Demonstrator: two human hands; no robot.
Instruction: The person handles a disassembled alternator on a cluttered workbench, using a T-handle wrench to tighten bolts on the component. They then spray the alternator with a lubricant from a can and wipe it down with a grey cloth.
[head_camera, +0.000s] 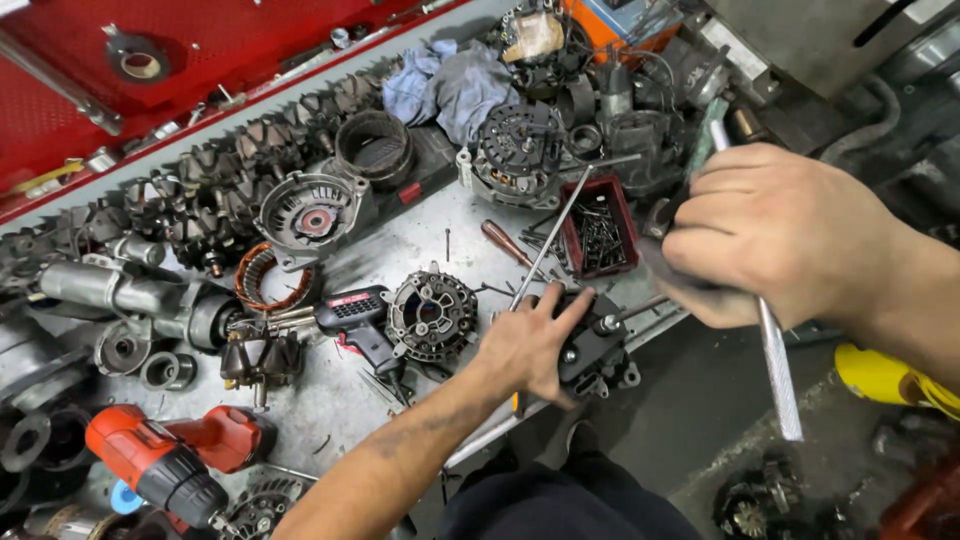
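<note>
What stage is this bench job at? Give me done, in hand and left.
Done: several units lie stripped on the bench, among them a copper-wound stator and a row of rotors.
In hand: the left hand presses down on a black housing at the bench edge; the right hand grips a metal bar beside it.
Left: that housing looks assembled, and an alternator lies whole.

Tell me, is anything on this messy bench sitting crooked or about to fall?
Yes. The black part under the left hand hangs partly over the bench edge. The right hand grips a metal bar over the floor. A long rod leans slantwise against the red tray.
</note>
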